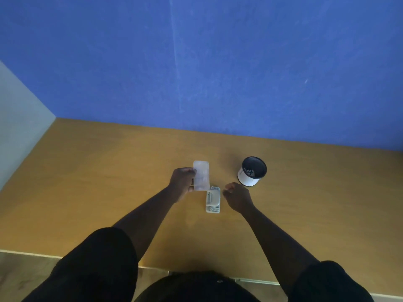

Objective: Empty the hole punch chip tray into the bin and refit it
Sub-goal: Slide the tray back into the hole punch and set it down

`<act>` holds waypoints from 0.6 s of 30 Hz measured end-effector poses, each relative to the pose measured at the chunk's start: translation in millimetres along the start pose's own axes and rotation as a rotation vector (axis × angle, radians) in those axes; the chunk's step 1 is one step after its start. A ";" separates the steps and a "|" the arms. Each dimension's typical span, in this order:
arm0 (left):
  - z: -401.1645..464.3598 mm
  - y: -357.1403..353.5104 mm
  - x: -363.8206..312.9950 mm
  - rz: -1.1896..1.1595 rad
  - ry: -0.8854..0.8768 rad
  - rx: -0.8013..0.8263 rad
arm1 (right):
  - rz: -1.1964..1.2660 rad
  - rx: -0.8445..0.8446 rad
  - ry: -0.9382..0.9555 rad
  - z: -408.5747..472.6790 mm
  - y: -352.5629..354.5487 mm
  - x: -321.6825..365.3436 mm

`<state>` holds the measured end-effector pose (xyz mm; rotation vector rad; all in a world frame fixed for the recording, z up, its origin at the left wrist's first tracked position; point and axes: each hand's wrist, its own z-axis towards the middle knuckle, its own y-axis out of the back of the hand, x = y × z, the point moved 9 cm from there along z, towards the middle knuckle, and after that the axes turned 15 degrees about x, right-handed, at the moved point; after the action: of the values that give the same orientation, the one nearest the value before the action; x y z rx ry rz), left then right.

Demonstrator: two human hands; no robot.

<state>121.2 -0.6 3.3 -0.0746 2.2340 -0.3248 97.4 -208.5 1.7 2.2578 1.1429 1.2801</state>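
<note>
My left hand (182, 184) grips a pale, translucent chip tray (201, 175) by its left edge and holds it lifted just above the table. Below and right of the tray, the white hole punch (213, 199) lies on the wooden table (98, 182). My right hand (236, 196) hovers right beside the punch with its fingers curled in and nothing in them. A small round bin (251, 171), white outside and dark inside, stands to the right of the tray and holds some paper chips.
A blue wall (196, 62) rises at the table's far edge, and a pale grey panel (19, 123) closes the left side. The table's near edge runs along the bottom, above my dark sleeves.
</note>
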 end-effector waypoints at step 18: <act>-19.4 31.5 36.5 -0.181 0.090 0.002 | 0.500 -0.008 -0.258 1.0 -43.5 -14.8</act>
<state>84.9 27.8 -20.7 -0.2669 2.3210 -0.4363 72.7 -192.0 -33.4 2.7069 0.4978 1.0925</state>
